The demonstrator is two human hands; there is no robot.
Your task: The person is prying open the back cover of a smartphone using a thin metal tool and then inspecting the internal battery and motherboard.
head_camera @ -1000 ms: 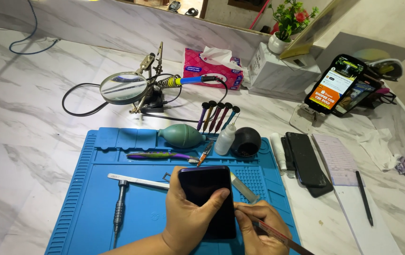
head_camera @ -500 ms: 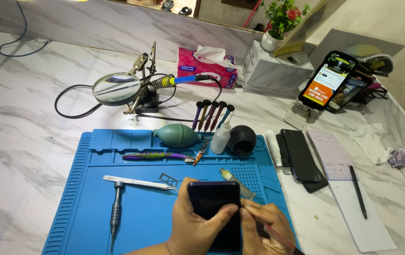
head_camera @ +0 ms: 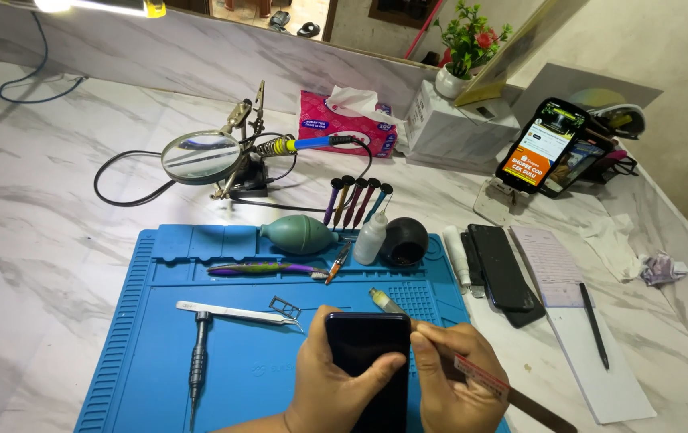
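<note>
My left hand (head_camera: 336, 385) grips a black smartphone (head_camera: 368, 353) from the left, thumb across its dark screen, above the blue work mat (head_camera: 159, 353). My right hand (head_camera: 452, 377) holds a thin stick-like tool (head_camera: 480, 378) against the phone's right edge, its pale tip (head_camera: 380, 298) pointing up and left. Silver tweezers (head_camera: 235, 313) and a small SIM tray (head_camera: 281, 305) lie just left of the phone. A grey screwdriver (head_camera: 197, 361) lies further left on the mat.
A teal air blower (head_camera: 297, 235), small white bottle (head_camera: 370, 238), black round holder (head_camera: 404, 240) and several screwdrivers (head_camera: 353, 200) line the mat's far edge. A magnifier stand (head_camera: 203, 156) with soldering iron sits behind. Right: black phones (head_camera: 500, 269), notepad with pen (head_camera: 592, 325), propped lit phone (head_camera: 540, 148).
The view has shifted so my hands and the phone sit lower in the frame. My right hand has closed further over the tool at the phone's right edge.
</note>
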